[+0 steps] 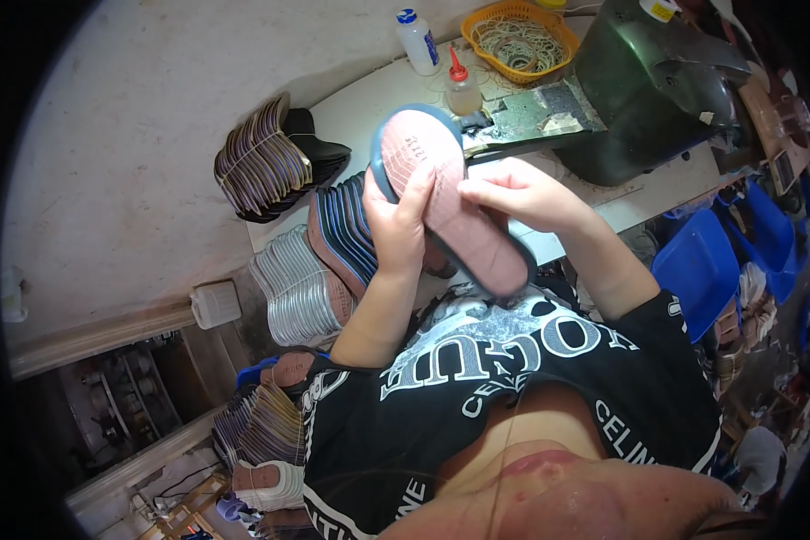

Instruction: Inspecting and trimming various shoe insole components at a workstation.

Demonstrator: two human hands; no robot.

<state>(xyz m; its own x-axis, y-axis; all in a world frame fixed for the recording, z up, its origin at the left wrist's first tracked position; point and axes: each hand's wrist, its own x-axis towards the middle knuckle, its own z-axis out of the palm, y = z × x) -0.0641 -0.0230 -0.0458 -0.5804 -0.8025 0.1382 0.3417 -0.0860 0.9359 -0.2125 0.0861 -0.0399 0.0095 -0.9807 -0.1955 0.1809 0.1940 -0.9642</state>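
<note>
A long shoe sole (484,241) with a pinkish-brown face and a dark blue-grey rim is held up, tilted, in front of my chest. My left hand (398,211) is closed round its left edge, the thumb lying across the face. On the opposite edge, my right hand (524,196) pinches with thumb and curled fingers; its fingertips are partly hidden. Left of my hands, a stack of dark soles with blue edges (342,232) leans beside a tied bundle of silvery-grey soles (295,286). Beyond the held sole stands a squeeze bottle with a red tip (462,93).
A dark green sewing machine (639,94) stands on the white table (351,112) at the right. Behind lie an orange basket (571,40) of cords and a blue-capped white bottle (418,45). Further sole bundles (259,162) rest left; blue chairs (696,270) are on the right.
</note>
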